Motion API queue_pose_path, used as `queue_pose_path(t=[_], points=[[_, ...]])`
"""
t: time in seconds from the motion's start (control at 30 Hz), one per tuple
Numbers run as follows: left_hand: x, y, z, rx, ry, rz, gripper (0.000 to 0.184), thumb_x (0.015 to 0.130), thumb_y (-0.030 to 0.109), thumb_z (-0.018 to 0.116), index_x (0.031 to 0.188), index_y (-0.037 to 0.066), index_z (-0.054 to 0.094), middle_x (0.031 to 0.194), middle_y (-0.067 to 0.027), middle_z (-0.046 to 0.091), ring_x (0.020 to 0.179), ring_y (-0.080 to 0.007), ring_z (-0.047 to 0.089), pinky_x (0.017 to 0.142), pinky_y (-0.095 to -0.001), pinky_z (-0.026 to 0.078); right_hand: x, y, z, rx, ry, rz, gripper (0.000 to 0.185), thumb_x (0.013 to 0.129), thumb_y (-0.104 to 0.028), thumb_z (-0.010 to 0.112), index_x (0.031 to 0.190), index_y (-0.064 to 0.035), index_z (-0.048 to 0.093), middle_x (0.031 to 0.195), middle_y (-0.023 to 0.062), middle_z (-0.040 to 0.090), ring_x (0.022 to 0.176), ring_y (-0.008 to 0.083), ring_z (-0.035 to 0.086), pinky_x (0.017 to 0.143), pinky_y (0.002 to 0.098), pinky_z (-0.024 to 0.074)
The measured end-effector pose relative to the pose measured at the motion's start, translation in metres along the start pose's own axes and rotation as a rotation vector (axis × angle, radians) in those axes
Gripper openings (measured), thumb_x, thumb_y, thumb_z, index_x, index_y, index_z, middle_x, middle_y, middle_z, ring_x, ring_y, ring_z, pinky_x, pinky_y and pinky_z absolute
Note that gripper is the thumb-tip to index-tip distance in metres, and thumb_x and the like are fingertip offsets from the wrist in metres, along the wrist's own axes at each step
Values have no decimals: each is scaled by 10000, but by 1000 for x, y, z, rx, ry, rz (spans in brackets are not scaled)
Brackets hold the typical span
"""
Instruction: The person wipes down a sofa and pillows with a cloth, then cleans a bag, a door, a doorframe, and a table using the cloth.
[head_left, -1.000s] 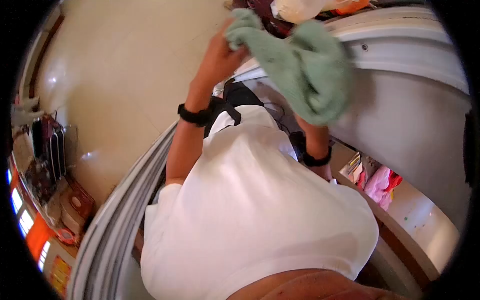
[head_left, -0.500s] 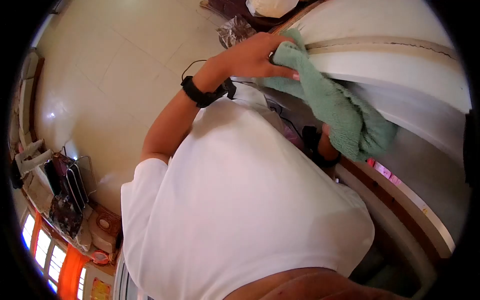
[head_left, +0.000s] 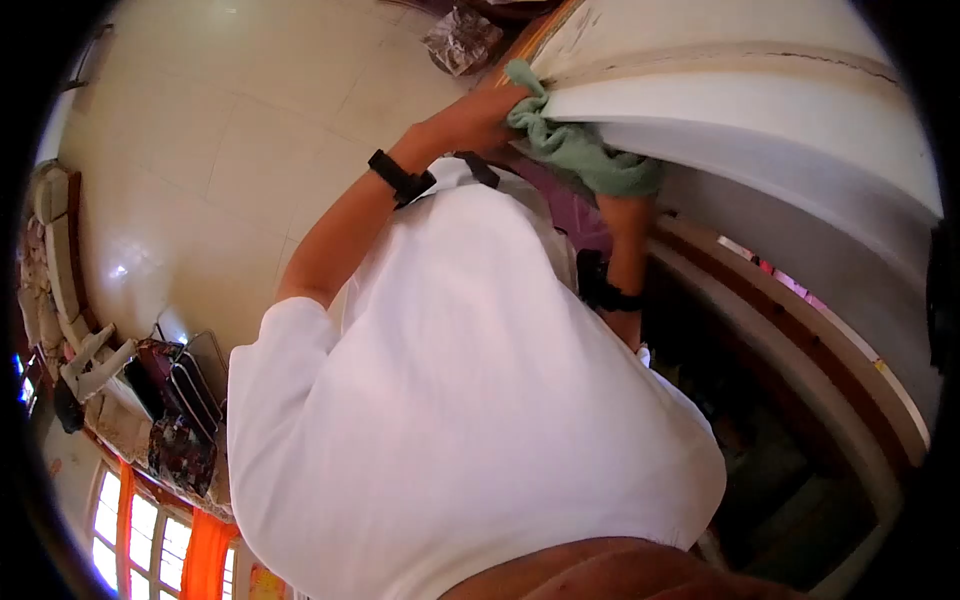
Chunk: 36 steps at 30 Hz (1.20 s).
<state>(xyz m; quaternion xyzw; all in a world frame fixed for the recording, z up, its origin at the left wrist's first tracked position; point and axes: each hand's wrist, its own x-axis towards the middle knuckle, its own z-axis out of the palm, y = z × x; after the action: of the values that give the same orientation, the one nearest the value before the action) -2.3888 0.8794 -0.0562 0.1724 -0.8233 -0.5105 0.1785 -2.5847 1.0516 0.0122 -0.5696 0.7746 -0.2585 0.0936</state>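
Observation:
A green cloth point(head_left: 585, 155) is stretched and bunched between my two hands, against the edge of a white panel point(head_left: 720, 135). My left hand point(head_left: 492, 117) is closed on the cloth's upper left end, and a short tip of it sticks up above the fingers. My right hand point(head_left: 625, 212) is at the cloth's lower right end, its fingers mostly covered by the folds. Black bands circle both wrists.
Below the panel, at right, lies a dark recess point(head_left: 770, 430) with curved brown ledges point(head_left: 800, 320). A crumpled silvery bag point(head_left: 462, 40) sits on the tiled floor point(head_left: 230, 150) at the top. Folded metal-framed items point(head_left: 190, 385) and orange curtains point(head_left: 207, 545) are at left.
The cloth has gone from hanging loose to bunched low along the panel edge. My right hand has moved left, closer to my left hand, and the view has shifted.

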Motion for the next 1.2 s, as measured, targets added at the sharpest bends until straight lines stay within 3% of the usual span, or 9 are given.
queue_pose_path(t=[0.1,0.27,0.37,0.43,0.6,0.67,0.7,0.97,1.2], points=[[17,33,-8,-22,130,159,572,754,61,743,1277,75,513,1230,-148,577,1120,-326,564,944,-395,461,-14,64,-14,-407,40,-129,635,803,-290,721,1336,-33,491,1405,183,443,1290,379,401,1084,436,317],[53,139,-64,44,370,448,596,686,95,798,1225,74,544,1162,-130,596,1059,-315,588,891,-373,482,-3,67,-79,-690,355,-403,456,823,-226,714,1217,-25,607,1247,150,602,1124,322,566,1014,413,407],[56,156,-70,53,83,281,936,776,369,784,1477,145,205,1368,-165,476,1182,-388,515,1011,-514,385,14,-37,-85,-412,490,-278,351,818,-152,711,1137,-16,655,1165,133,653,1060,282,606,999,391,419],[48,139,-40,87,497,433,452,705,162,767,1094,95,546,1037,-94,585,990,-306,580,773,-403,504,17,-46,-78,-309,508,-212,328,807,-112,710,1115,-10,662,1169,134,651,1056,280,604,993,383,420],[36,88,6,66,482,235,456,666,135,750,1042,92,494,982,-122,558,938,-365,565,740,-444,483,6,-22,-40,-292,274,-32,436,758,-226,768,1115,-16,631,1145,189,637,1067,358,595,920,459,459],[33,61,25,58,430,173,451,674,123,734,1047,90,483,1003,-136,569,933,-387,570,741,-457,477,13,-34,-14,-220,352,41,526,773,-231,751,1204,7,565,1176,216,605,1079,385,574,942,478,436],[29,51,29,57,417,169,440,684,121,724,1047,88,478,1017,-143,577,936,-396,574,741,-464,476,9,17,16,-197,411,-60,560,780,-222,741,1264,-21,545,1311,198,539,1234,360,476,1070,470,320],[15,41,41,140,284,-100,400,696,116,724,1001,106,466,983,-177,585,934,-439,563,724,-502,457,14,-27,50,140,579,-117,592,736,-248,795,1193,22,534,1172,212,567,1128,399,526,970,457,388],[35,111,-1,93,466,393,406,623,78,775,899,74,478,805,-165,529,749,-398,559,602,-423,436,14,-36,-6,-30,583,-228,561,792,-192,752,1257,14,513,1268,182,539,1180,354,511,1020,451,379]])
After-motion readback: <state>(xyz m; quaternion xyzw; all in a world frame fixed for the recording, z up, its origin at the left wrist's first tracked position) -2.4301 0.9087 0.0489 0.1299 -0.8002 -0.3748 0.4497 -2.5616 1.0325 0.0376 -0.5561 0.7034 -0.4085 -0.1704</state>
